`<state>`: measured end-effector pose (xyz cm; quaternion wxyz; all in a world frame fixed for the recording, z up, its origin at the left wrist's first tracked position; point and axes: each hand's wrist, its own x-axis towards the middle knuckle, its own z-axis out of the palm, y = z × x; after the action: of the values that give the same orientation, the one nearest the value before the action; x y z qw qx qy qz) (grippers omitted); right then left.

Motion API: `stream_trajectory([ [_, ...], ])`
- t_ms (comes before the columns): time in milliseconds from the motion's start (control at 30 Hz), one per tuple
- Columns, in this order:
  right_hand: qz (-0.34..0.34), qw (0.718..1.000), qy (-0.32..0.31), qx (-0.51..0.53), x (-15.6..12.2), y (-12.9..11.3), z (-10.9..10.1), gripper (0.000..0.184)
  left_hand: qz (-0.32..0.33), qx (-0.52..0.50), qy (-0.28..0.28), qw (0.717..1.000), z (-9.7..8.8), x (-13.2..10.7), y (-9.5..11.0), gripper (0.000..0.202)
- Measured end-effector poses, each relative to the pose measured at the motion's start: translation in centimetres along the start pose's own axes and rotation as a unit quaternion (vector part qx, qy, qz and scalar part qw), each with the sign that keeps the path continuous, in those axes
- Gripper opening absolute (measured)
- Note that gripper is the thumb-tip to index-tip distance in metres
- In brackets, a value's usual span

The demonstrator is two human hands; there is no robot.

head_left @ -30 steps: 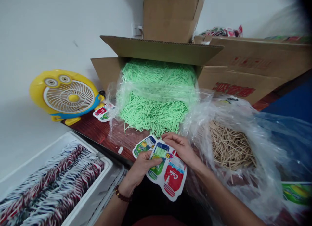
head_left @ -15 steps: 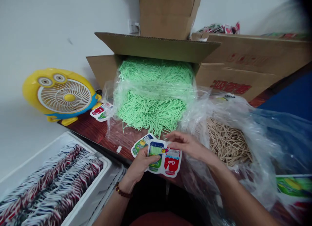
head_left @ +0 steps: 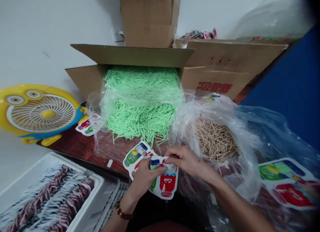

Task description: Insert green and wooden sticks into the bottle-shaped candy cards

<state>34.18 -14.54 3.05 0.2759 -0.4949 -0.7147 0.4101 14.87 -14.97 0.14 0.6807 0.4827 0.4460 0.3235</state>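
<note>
A flat bottle-shaped packet (head_left: 168, 183), printed with a green Sprite bottle and a red Cola bottle, is held in my left hand (head_left: 143, 178), thumb across its front. Pale green sticks show in its Sprite side. My right hand (head_left: 186, 160) pinches the packet's upper edge on the Cola side; whether a stick is between the fingertips is hidden. Just behind and left of it, a second similar packet (head_left: 135, 155) lies partly under my left hand. Green sticks (head_left: 142, 115) spill from an open carton beyond my hands. Brown sticks (head_left: 216, 138) lie in clear plastic to the right.
A white foam box (head_left: 97, 188) full of upright packets stands at lower left. A yellow fan (head_left: 47, 113) sits on the table's left end. More packets lie by the fan and at right, one large packet (head_left: 287, 183) near the edge. Cartons (head_left: 150, 18) stand behind.
The view has turned right, so the scene shifts left. My right fingers have closed at the packet's upper edge, and the held packet is lower and more tilted.
</note>
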Motion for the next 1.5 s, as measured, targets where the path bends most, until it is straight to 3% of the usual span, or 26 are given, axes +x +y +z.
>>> stream_trajectory([
  [200,0.011,0.999,0.037,-0.026,-3.1,-0.3,-0.7,0.014,-0.004,0.124,-0.024,0.992,1.3,-0.2,0.8,0.015],
  [467,-0.005,0.993,0.084,-0.077,-7.3,0.8,-2.4,0.028,-0.024,0.144,-0.138,0.980,3.9,0.5,0.5,0.018],
  [700,0.003,0.997,0.076,-0.014,-9.5,3.3,-2.8,0.035,-0.039,0.128,-0.197,0.971,6.2,0.5,0.6,0.016],
  [767,0.025,0.995,0.093,0.016,-10.0,4.7,-4.1,0.035,-0.044,0.130,-0.194,0.971,6.8,0.5,0.8,0.017],
  [833,0.067,0.984,0.163,-0.007,-10.6,6.5,-6.4,0.032,-0.056,0.132,-0.189,0.971,7.3,0.4,0.9,0.020],
  [900,0.124,0.948,0.256,-0.139,-11.1,8.4,-9.1,0.026,-0.072,0.134,-0.186,0.971,7.5,0.3,0.9,0.022],
  [933,0.153,0.925,0.260,-0.229,-11.3,9.2,-10.3,0.023,-0.077,0.133,-0.187,0.970,7.4,0.2,0.7,0.023],
  [1000,0.166,0.883,0.201,-0.390,-11.5,10.6,-12.1,0.022,-0.083,0.124,-0.185,0.971,7.1,0.1,0.3,0.024],
  [1067,0.147,0.858,0.137,-0.472,-11.3,11.5,-12.8,0.022,-0.081,0.106,-0.177,0.975,6.6,0.2,-0.2,0.024],
  [1233,0.062,0.833,0.087,-0.542,-9.8,13.3,-12.8,0.031,-0.074,0.100,-0.163,0.979,5.7,0.4,-1.1,0.026],
  [1367,0.008,0.821,0.055,-0.569,-8.6,14.6,-13.3,0.026,-0.083,0.104,-0.161,0.978,5.9,0.5,-1.0,0.026],
  [1500,-0.029,0.818,0.061,-0.571,-8.1,15.8,-13.4,0.021,-0.089,0.101,-0.158,0.978,6.1,0.6,-1.0,0.025],
])
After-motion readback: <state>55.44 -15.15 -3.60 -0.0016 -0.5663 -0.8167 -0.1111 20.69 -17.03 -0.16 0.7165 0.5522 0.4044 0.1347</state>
